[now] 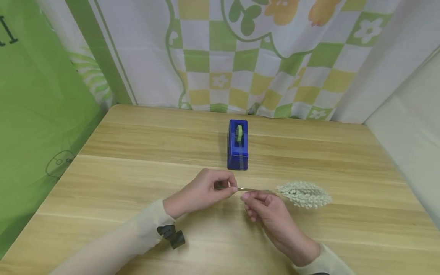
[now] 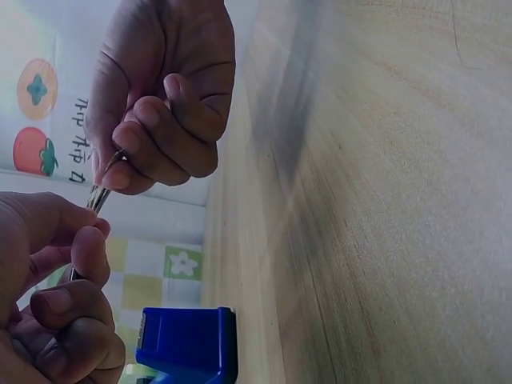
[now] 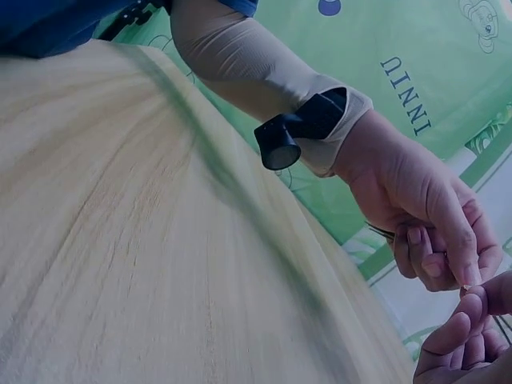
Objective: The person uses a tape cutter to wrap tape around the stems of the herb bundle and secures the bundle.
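Observation:
A bunch of pale, dried-looking flowers (image 1: 304,194) lies sideways over the table, its thin stems (image 1: 259,190) pointing left. My left hand (image 1: 214,189) pinches these stems between thumb and forefinger. A shiny band shows on the stems just beside its fingertips. My right hand (image 1: 269,212) is right below the stems, thumb and forefinger pinched together close to the left fingertips. Between them is what looks like the end of a clear strip of tape, mostly hidden. In the left wrist view, the stems (image 2: 98,198) run from the left fingertips toward the curled right fingers.
Behind the hands, a blue tape dispenser (image 1: 238,145) with a greenish core stands on the wooden table (image 1: 154,133). A checked curtain (image 1: 240,61) hangs along the back edge, and green fabric (image 1: 41,95) at the left. A black wrist camera (image 1: 172,235) sits on the left sleeve.

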Motion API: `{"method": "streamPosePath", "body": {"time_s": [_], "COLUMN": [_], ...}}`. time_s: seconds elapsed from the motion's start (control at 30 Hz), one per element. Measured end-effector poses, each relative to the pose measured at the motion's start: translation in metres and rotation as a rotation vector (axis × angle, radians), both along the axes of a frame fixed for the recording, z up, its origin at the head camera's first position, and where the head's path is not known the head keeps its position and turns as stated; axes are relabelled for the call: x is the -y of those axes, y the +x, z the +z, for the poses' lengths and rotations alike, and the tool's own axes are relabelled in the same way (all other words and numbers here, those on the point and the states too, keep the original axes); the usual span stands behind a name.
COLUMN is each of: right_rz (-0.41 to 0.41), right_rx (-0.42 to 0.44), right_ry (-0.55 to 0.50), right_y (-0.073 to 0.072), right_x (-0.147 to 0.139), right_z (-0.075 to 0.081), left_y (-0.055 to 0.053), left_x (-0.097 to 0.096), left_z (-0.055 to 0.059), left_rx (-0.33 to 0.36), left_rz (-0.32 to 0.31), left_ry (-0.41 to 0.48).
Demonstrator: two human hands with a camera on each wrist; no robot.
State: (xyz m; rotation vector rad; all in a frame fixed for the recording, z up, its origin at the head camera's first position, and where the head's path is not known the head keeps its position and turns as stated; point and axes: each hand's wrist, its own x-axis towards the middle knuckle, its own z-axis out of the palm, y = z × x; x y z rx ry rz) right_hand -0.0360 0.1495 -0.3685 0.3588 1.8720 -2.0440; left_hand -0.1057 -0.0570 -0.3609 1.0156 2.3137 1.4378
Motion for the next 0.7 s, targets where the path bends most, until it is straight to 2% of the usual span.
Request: {"method": "streamPosePath", "body": {"time_s": [0.37,0.7], "right_rz": [-0.033,-0.030], "right_rx": [-0.028,-0.051], "right_ry": [0.106,0.098], "right_y": [-0.0043,-0.0072], "right_x": [0.0030,0.0052], "right_z": [-0.0066,-0.0066], "left_y": [0.0008,0.0013], "left_x": [0.0014,0.0024], "left_z": [-0.0014,-0.0021], "left_rx": [0.003,0.008], "left_rz": [-0.009,0.005], "left_ry": [0.015,0.005]}}
